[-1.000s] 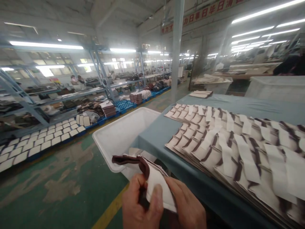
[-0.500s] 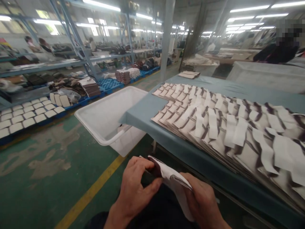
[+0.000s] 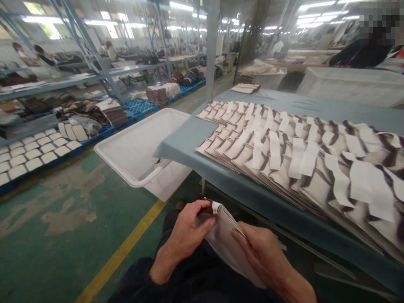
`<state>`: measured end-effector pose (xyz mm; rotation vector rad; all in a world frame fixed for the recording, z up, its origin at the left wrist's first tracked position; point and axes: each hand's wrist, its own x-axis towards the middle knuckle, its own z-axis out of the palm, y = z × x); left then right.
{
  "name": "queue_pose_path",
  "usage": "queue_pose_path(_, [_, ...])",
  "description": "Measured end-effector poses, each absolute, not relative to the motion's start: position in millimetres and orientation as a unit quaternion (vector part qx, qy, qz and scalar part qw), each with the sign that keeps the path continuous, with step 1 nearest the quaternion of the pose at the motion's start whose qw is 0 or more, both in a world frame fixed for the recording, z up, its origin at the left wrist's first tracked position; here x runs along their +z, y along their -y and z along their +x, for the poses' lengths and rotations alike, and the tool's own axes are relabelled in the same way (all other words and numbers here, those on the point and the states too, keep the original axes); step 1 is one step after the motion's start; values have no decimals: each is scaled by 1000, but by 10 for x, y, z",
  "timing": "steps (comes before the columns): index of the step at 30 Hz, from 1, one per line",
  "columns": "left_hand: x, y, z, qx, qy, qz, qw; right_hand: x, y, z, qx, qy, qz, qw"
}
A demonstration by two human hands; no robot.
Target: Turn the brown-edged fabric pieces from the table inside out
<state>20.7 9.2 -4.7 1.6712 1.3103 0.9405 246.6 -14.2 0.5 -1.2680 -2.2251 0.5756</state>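
Note:
A pale fabric piece with a dark edge [image 3: 227, 240] hangs between my two hands, above my lap. My left hand [image 3: 189, 229] pinches its upper left corner between thumb and fingers. Along the folded upper right edge, my right hand [image 3: 260, 248] is closed on the same piece, thumb on top. The folded layers show at the top; the lower part droops. Several rows of overlapping pale fabric pieces [image 3: 252, 145] with dark edges lie on the table to the right, many with white strips [image 3: 298, 158] on them.
The table [image 3: 183, 139] has a blue-green cover, its corner overhanging a white plastic bin [image 3: 126, 143]. Blue pallets [image 3: 139, 107] with stacked pieces line the left. Another white bin [image 3: 350, 86] stands behind the table, near a person in dark clothes [image 3: 362, 52].
The fabric piece has turned in my hands, so its broad pale face now shows below the folded edge. My view has shifted slightly right and down.

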Motion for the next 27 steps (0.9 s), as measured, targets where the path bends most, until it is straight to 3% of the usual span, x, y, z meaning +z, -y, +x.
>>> queue_pose_path(4, [-15, -95, 213, 367, -484, 673, 422, 11, 157, 2482, 247, 829, -451, 223])
queue_pose_path(12, [-93, -6, 228, 376, -480, 705, 363, -101, 254, 2492, 289, 813, -453, 225])
queue_pose_path(20, [119, 72, 232, 334, -461, 651, 503, -307, 294, 2538, 132, 853, -442, 242])
queue_pose_path(27, [173, -4, 194, 291, -469, 674, 492, -297, 250, 2528, 87, 855, -449, 247])
